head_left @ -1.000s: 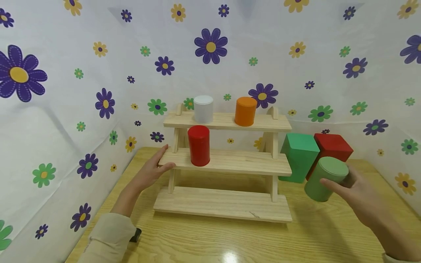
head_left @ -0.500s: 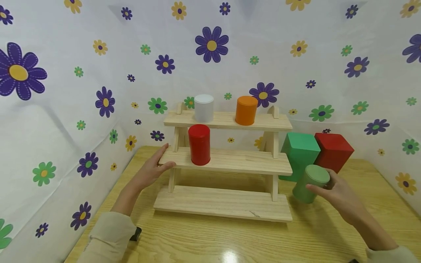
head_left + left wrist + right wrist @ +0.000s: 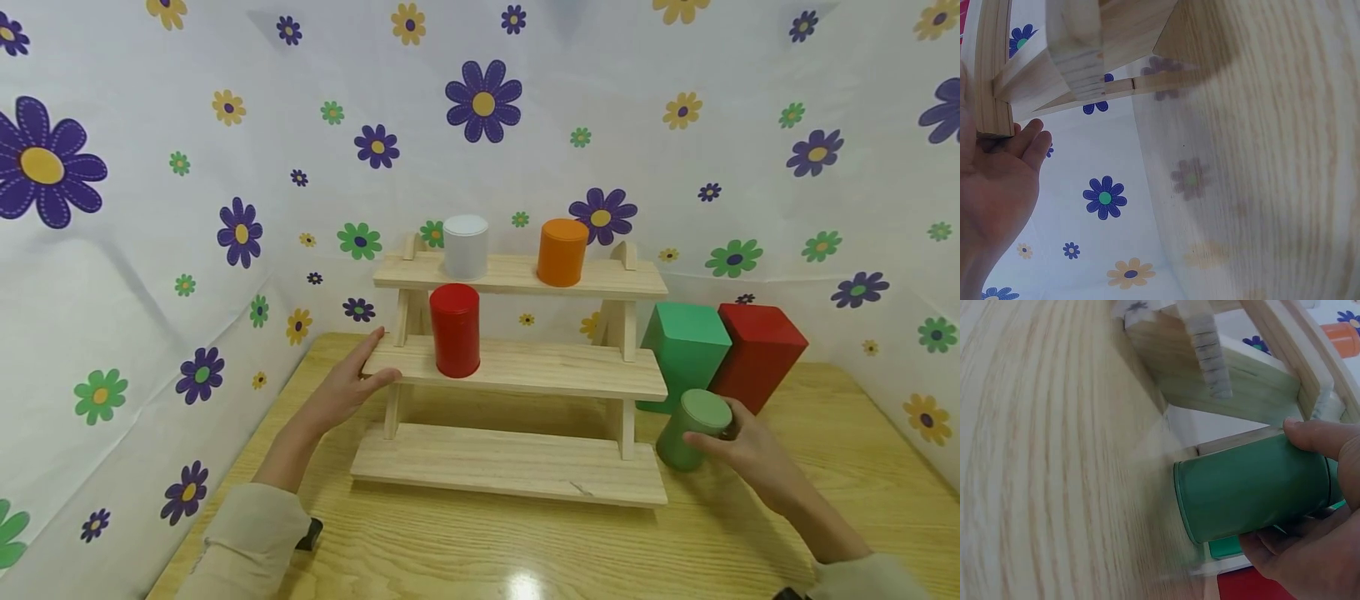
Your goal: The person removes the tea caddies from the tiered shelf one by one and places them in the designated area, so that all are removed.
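My right hand (image 3: 750,454) grips a green canister (image 3: 684,443), thumb on the near side and fingers round the other. It stands almost upright, low over the table, beside the right end of a three-tier wooden display stand (image 3: 540,371). In the right wrist view, the green canister (image 3: 1250,487) has its base close to the wood surface. My left hand (image 3: 347,392) holds the left end of the middle tier, thumb at the front edge and fingers along the end. A red canister (image 3: 455,333) stands on that tier, white (image 3: 465,248) and orange canisters (image 3: 562,254) on the top one.
Behind the green canister stand a green box (image 3: 684,346) and a red box (image 3: 761,346), close against the stand's right side. A flower-patterned white cloth (image 3: 300,67) walls the back and both sides of the wooden table (image 3: 450,550).
My right hand has brought the green canister left and down, nearer the stand's right end, and its tilt has lessened. The left hand and the other canisters have stayed put.
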The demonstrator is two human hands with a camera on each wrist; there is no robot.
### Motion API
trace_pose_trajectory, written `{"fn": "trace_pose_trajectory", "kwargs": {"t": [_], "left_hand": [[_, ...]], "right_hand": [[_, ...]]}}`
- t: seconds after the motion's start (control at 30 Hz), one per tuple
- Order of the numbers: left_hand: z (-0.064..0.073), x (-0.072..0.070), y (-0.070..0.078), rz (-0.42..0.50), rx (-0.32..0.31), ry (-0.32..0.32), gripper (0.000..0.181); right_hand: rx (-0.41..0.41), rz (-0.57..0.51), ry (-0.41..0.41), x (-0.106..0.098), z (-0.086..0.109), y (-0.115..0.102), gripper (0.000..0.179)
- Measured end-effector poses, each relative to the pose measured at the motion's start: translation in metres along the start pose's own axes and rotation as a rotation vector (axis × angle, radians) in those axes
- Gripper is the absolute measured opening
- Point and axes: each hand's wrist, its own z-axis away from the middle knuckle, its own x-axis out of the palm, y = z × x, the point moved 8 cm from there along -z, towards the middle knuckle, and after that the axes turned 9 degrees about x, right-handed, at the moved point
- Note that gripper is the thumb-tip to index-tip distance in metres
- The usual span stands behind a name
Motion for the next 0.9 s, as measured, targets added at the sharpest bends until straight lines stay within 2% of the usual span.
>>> {"fn": "trace_pose_trajectory", "kwargs": {"t": [0.43,0.57,0.67,0.9], "left_hand": [[0.000,0.001,-0.002,-0.003,-0.005,-0.002,0.087],[0.000,0.002,-0.003,0.000,-0.009,0.000,0.088],[0.000,0.002,-0.002,0.001,-0.008,0.003,0.087],[0.001,0.000,-0.002,0.002,-0.007,0.003,0.085]], "right_hand": [[-0.024,-0.029,-0.008,0.002,0.003,0.000,0.077],[-0.052,-0.016,0.043,-0.008,0.007,-0.009,0.079],[-0.083,0.011,0.114,-0.017,0.011,-0.018,0.080],[-0.138,0.021,0.210,-0.034,0.026,-0.041,0.073]]}}
